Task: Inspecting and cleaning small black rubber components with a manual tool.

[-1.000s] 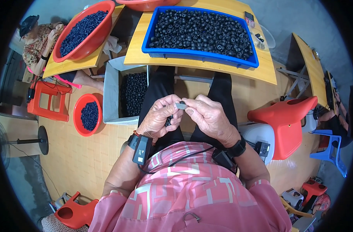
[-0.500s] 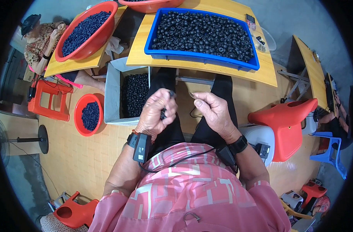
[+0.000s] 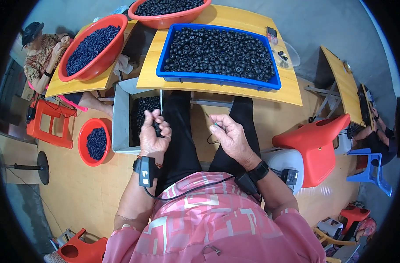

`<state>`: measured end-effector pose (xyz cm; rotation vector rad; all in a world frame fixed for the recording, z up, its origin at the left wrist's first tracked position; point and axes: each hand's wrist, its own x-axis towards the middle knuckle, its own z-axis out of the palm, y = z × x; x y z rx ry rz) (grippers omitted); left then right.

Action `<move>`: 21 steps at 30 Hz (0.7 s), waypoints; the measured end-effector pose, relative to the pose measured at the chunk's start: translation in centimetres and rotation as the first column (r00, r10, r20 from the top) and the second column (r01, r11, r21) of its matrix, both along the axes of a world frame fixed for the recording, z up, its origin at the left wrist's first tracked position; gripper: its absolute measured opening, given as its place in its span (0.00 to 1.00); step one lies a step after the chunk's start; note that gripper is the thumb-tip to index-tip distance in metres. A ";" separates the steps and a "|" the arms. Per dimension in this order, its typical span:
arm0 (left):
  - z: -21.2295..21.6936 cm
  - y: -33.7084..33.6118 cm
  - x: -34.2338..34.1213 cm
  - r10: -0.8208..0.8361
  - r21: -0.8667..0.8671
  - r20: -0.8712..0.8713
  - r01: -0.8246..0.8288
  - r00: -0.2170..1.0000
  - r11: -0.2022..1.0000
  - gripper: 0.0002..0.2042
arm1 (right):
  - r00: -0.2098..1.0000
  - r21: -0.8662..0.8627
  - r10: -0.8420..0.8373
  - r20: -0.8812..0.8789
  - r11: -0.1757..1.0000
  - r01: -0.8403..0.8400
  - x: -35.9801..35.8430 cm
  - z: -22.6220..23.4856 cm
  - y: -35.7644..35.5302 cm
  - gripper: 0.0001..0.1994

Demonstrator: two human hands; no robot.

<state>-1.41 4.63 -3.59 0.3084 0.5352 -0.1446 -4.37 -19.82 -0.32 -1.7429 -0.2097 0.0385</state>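
Sitting over black-trousered knees, the person holds both hands above the lap, a little apart from each other. The left hand (image 3: 152, 133) is curled shut around a small black part (image 3: 157, 128), the fingers folded over it so only a dark sliver shows; its grip is together on that piece, right at the near corner of the grey box (image 3: 121, 118) of black parts that stands on the floor beside the left knee. The right hand (image 3: 229, 136) has thumb and forefinger pinched on a thin needle-like tool (image 3: 211, 119) with what looks like a green tip, though it is too fine to be sure; the other fingers lie loosely bent. A black wrist unit (image 3: 145, 171) sits on the left forearm, with a cable running across the pink patterned shirt to a dark band on the right wrist.

Ahead, a yellow desk (image 3: 292, 87) carries a blue tray (image 3: 217, 79) heaped with black ring-shaped parts. Left of it a red basin (image 3: 116, 48) of dark pieces rests on a second desk, and a small red bowl (image 3: 84, 144) of the same sits on the floor. A red plastic chair (image 3: 318, 144) stands to the right. Another person in a dark cap (image 3: 31, 30) sits at far left.
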 end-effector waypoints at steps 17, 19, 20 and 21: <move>2.3 -5.6 -3.6 -0.552 0.399 0.119 0.469 0.826 0.788 0.10 | 0.949 -0.396 0.178 0.261 0.916 -0.063 -0.7 3.2 2.4 0.17; 2.4 -5.6 -3.7 -0.541 0.390 0.123 0.461 0.832 0.797 0.09 | 0.947 -0.473 0.217 0.238 0.877 -0.081 -0.4 3.7 2.4 0.21; 2.4 -5.6 -3.7 -0.549 0.389 0.131 0.467 0.825 0.794 0.09 | 0.956 -0.467 0.224 0.192 0.877 -0.112 -0.4 4.1 2.6 0.24; 2.3 -5.5 -3.5 -0.516 0.379 0.103 0.446 0.850 0.811 0.09 | 0.961 -0.459 0.235 0.146 0.876 -0.145 -0.3 4.6 2.8 0.26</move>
